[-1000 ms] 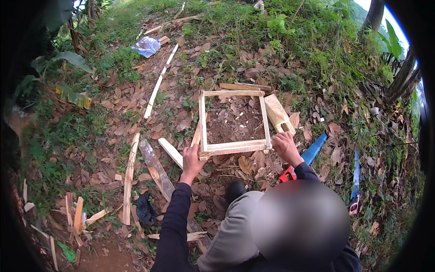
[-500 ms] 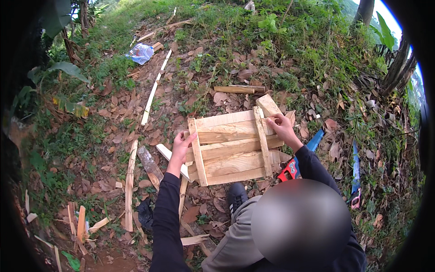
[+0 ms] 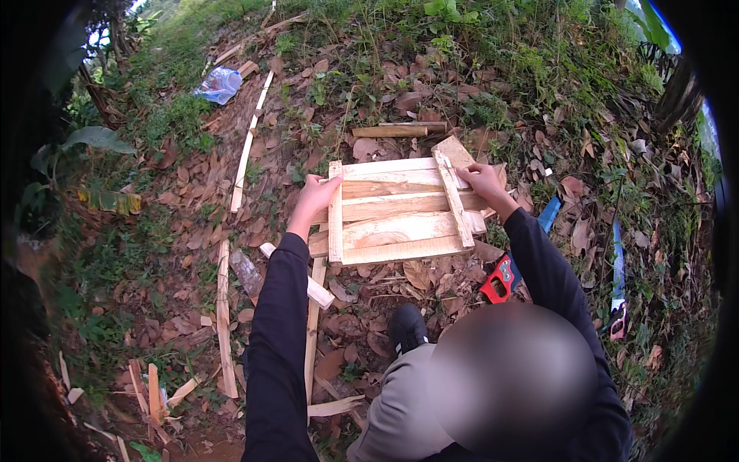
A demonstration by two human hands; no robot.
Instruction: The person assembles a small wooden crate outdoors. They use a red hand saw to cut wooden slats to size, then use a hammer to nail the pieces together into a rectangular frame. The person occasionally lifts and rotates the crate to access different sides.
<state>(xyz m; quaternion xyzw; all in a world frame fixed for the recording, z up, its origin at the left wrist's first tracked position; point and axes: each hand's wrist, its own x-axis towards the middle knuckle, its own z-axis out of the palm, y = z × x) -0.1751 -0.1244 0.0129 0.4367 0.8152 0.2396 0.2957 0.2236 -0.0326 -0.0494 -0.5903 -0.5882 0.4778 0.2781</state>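
A small wooden panel, made of several pale boards with a narrow batten across each end, is held out in front of me. My left hand is closed on its left edge, fingers behind the left batten. Around the far right corner grips my right hand, its thumb by the right batten. The fingertips of both hands are partly hidden by the wood. Beyond the right corner shows a block of wood; whether it touches the panel I cannot tell.
Right of my shoe lies a red-handled saw; farther right is a second saw. Long strips of wood and short offcuts lie left. A clear plastic bag rests at the far left on leafy ground.
Both hands have moved the panel farther from my body and tilted it. My left hand has shifted up to the far left corner; my view has shifted slightly.
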